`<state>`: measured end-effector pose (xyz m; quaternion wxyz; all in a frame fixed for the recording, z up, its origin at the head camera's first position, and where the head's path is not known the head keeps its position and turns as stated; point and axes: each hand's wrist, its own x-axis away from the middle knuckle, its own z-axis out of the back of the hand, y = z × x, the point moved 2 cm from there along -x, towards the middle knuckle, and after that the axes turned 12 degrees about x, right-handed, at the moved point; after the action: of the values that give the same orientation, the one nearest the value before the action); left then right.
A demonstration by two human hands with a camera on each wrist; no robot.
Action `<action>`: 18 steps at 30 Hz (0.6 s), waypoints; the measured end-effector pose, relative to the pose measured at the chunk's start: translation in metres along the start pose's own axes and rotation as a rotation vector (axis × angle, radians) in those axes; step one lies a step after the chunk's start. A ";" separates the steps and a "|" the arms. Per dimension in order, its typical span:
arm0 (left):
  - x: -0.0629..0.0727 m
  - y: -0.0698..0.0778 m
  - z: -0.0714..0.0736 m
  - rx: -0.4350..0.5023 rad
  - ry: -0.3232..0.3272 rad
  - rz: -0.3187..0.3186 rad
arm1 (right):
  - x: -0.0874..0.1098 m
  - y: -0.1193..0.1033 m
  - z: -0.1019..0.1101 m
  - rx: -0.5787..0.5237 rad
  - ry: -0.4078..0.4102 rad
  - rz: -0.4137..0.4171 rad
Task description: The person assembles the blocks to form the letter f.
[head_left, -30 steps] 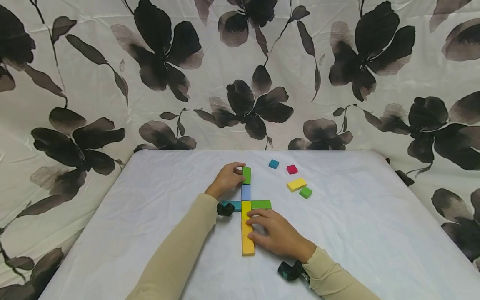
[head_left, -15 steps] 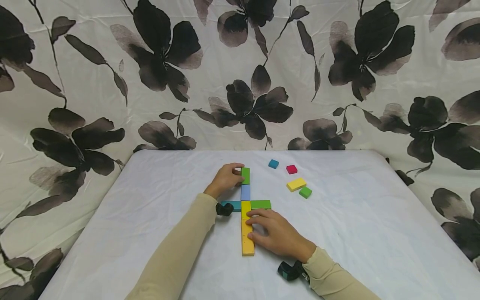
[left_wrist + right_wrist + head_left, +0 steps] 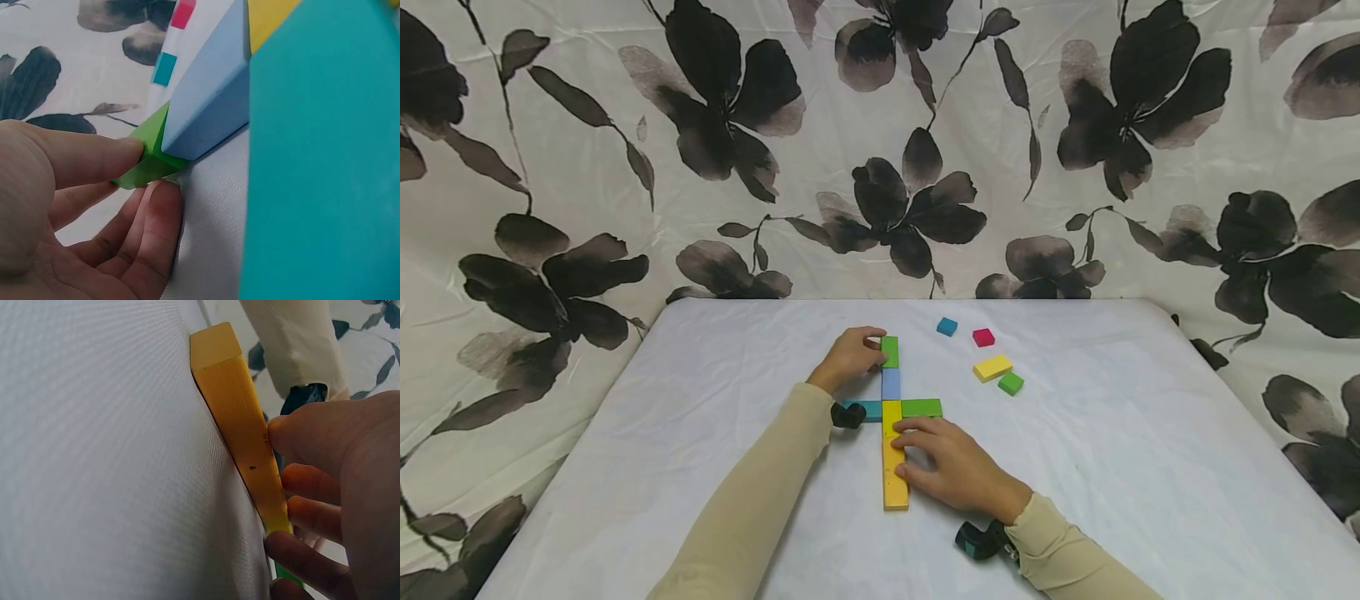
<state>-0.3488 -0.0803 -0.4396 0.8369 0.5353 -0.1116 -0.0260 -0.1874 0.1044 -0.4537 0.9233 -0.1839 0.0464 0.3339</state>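
Observation:
Five-finger tips of my left hand are at a green block, thumb on its near part and index finger by its far end. This block heads a column: a light blue block follows, then a short yellow block and a longer orange-yellow one. In the left wrist view the green block meets the light blue block's end. My right hand rests its thumb and fingertips along the yellow pieces, seen too in the right wrist view on the orange-yellow block.
A teal block and a green block form side arms of the column. Loose at back right lie a blue block, a red block, a yellow block and a small green block on the white-covered table.
My left hand has drawn the far green block slightly left and nearer, so it lines up with the light blue block. My right hand has stayed in place.

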 end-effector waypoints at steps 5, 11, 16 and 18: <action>0.000 0.002 0.000 -0.010 -0.003 0.019 | 0.000 0.000 0.000 -0.002 0.008 0.007; 0.001 0.004 0.000 -0.010 -0.008 0.025 | 0.001 0.002 -0.001 -0.001 0.018 0.017; 0.002 0.005 0.000 -0.014 -0.004 0.025 | 0.001 0.002 -0.001 0.002 0.024 0.020; 0.002 0.004 0.000 -0.018 -0.003 0.029 | 0.001 0.002 -0.001 0.003 0.028 0.022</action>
<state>-0.3474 -0.0784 -0.4356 0.8419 0.5258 -0.1206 -0.0156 -0.1881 0.1057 -0.4552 0.9192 -0.1865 0.0619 0.3414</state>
